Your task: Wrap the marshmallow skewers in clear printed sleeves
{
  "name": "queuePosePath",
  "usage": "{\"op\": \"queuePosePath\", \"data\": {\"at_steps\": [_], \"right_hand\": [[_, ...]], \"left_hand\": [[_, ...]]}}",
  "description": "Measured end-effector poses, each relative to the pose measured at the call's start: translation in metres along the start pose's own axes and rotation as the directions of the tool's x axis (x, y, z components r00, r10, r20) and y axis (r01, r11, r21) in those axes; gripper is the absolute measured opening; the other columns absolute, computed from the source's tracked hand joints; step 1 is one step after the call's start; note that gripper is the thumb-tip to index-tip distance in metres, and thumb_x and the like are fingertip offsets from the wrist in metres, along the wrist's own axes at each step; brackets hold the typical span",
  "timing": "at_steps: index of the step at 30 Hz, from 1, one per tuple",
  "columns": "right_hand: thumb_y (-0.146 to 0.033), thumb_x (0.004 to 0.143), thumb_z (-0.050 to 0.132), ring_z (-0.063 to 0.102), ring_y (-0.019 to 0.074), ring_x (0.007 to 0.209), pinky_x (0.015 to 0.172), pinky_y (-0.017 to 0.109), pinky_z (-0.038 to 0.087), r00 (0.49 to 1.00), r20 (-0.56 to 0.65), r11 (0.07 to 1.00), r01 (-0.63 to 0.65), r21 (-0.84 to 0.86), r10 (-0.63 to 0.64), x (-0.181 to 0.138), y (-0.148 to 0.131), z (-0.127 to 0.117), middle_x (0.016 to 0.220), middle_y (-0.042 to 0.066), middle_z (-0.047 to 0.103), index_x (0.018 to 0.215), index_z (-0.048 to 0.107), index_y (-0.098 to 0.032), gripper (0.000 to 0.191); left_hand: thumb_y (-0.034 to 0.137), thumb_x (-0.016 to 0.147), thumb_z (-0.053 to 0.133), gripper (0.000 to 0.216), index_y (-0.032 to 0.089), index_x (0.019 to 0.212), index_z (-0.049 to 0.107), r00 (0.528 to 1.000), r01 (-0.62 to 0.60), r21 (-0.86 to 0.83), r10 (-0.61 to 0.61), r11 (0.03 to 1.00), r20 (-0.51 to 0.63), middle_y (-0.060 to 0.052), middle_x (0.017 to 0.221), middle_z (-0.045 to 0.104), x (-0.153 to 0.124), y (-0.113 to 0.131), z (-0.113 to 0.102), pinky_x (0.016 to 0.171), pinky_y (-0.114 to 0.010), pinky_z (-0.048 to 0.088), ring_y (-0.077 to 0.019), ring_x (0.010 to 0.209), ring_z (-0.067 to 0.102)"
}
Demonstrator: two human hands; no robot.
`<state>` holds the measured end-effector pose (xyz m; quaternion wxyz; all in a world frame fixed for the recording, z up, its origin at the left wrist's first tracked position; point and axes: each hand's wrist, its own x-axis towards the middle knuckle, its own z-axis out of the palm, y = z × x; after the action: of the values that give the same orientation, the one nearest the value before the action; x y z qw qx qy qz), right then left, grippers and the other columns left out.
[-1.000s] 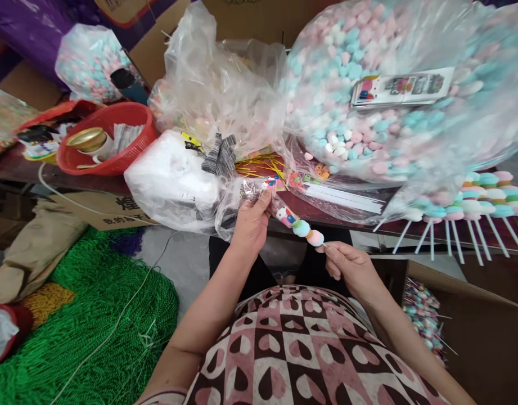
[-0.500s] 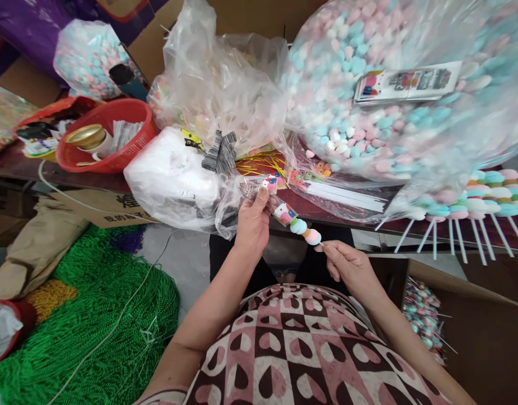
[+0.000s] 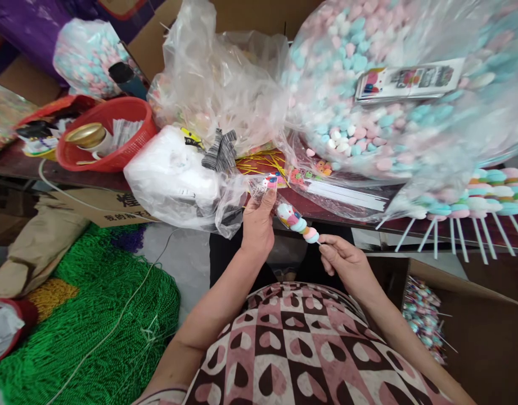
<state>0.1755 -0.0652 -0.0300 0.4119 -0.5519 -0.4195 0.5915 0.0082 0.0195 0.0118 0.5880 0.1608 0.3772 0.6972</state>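
Note:
My right hand (image 3: 342, 256) pinches the white stick of a marshmallow skewer (image 3: 310, 234) in blue, pink and orange. Its upper end sits inside the mouth of a clear printed wrapper bag (image 3: 287, 214). My left hand (image 3: 261, 222) is closed on printed clear wrapper bags, thumb on top, at the table's front edge. How many it holds I cannot tell. Just beyond it lie yellow twist ties (image 3: 262, 162) and a clear bag with white sticks (image 3: 345, 194). More marshmallow skewers (image 3: 478, 199) lie at the right, sticks over the edge.
A huge bag of marshmallows (image 3: 368, 124) fills the back right, with a stack of printed wrappers (image 3: 410, 80) on it. A red basket (image 3: 136, 140) stands left. Below are green bead strings (image 3: 127, 287) and a cardboard box (image 3: 486, 337) holding wrapped skewers (image 3: 423, 320).
The marshmallow skewer has slid up and left, deeper into the wrapper bag. My left hand has shifted slightly right.

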Motion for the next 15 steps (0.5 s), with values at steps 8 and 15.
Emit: {"op": "queuePosePath", "data": {"at_steps": [8, 15], "right_hand": [[-0.057, 0.085, 0.060, 0.036, 0.0071, 0.036, 0.039, 0.021, 0.026, 0.999, -0.054, 0.998, -0.003, -0.066, 0.000, 0.000, -0.007, 0.007, 0.041, -0.007, 0.044, 0.084, 0.066, -0.017, 0.040], [-0.063, 0.085, 0.053, 0.032, 0.0075, 0.035, 0.042, 0.022, 0.022, 0.978, 0.192, 0.989, -0.061, -0.135, 0.087, 0.000, -0.012, 0.003, 0.038, -0.008, 0.040, 0.082, 0.065, -0.018, 0.047]], "left_hand": [[0.037, 0.062, 0.086, 0.032, 0.019, 0.082, 0.070, 1.000, -0.027, 0.057, 0.026, 0.998, 0.018, 0.001, 0.080, 0.071, 0.006, -0.004, -0.005, 0.076, -0.024, 0.049, -0.0109, 0.075, 0.065], [0.034, 0.065, 0.084, 0.027, 0.018, 0.077, 0.066, 0.999, 0.026, 0.057, -0.028, 0.998, 0.037, 0.004, 0.072, 0.066, 0.005, -0.003, -0.009, 0.068, -0.022, 0.047, -0.0082, 0.066, 0.060]]}}
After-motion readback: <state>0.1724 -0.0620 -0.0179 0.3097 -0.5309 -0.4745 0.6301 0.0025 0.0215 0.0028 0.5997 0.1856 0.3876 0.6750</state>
